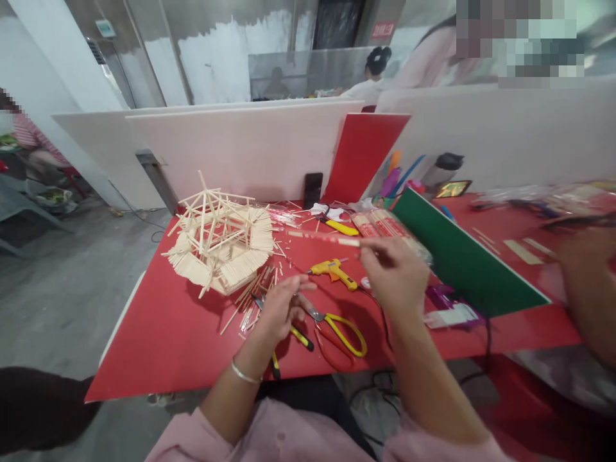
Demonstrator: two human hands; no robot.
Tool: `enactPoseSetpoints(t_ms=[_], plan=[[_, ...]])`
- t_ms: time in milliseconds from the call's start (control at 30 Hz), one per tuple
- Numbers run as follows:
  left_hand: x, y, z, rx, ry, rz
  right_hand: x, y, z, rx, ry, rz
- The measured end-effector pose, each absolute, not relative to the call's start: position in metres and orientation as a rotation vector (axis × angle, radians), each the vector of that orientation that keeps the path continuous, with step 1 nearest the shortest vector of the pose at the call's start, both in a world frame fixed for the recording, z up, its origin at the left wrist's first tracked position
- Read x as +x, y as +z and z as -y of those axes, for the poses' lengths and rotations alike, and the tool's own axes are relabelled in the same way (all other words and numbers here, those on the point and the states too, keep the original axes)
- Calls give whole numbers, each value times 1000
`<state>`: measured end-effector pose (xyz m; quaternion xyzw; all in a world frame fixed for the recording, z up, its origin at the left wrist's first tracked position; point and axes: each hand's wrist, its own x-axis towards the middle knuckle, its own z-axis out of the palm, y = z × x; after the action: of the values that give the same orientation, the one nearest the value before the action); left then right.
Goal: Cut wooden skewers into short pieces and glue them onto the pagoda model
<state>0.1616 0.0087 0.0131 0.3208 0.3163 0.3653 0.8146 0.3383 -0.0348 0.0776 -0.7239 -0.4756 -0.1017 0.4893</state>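
My right hand [392,273] is raised over the red table [168,333] and pinches one end of a thin wooden stick [325,237] that points left, blurred by motion. My left hand [279,311] hovers low over loose sticks [253,301] and a pair of yellow-handled pliers [298,337], fingers curled together with their tips hidden. A model built of wooden sticks [221,247] stands to the left. A yellow glue gun [334,273] lies between my hands, and yellow-handled scissors [344,333] lie just below it.
A green board [462,260] leans at the right, a red board [360,154] stands at the back against a white partition [240,147]. A phone [312,189], packs of sticks [380,224] and pens lie behind. Another person's arm [590,289] reaches in at far right.
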Motion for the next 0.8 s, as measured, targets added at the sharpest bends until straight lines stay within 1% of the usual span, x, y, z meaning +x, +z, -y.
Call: enactPoseSetpoints(t_ms=[67, 167, 267, 367, 433, 500, 633, 733, 800], plan=[[180, 26, -11, 480, 814, -660, 313, 57, 77, -1712, -209, 1167], [199, 41, -10, 253, 881, -654, 281, 22, 121, -1578, 25, 1145], [200, 45, 1, 279, 920, -595, 263, -5, 143, -1480, 406, 999], [191, 40, 18, 401, 972, -537, 256, -18, 153, -1423, 848, 866], [185, 35, 28, 461, 1044, -534, 253, -22, 156, -1432, 1030, 880], [181, 30, 37, 527, 1105, -535, 250, -24, 156, -1444, 1057, 901], [175, 18, 61, 698, 1123, -577, 243, -25, 152, -1435, 950, 892], [171, 4, 81, 765, 921, -602, 239, -24, 147, -1417, 951, 937], [164, -4, 89, 791, 881, -615, 245, -20, 145, -1402, 1006, 1019]])
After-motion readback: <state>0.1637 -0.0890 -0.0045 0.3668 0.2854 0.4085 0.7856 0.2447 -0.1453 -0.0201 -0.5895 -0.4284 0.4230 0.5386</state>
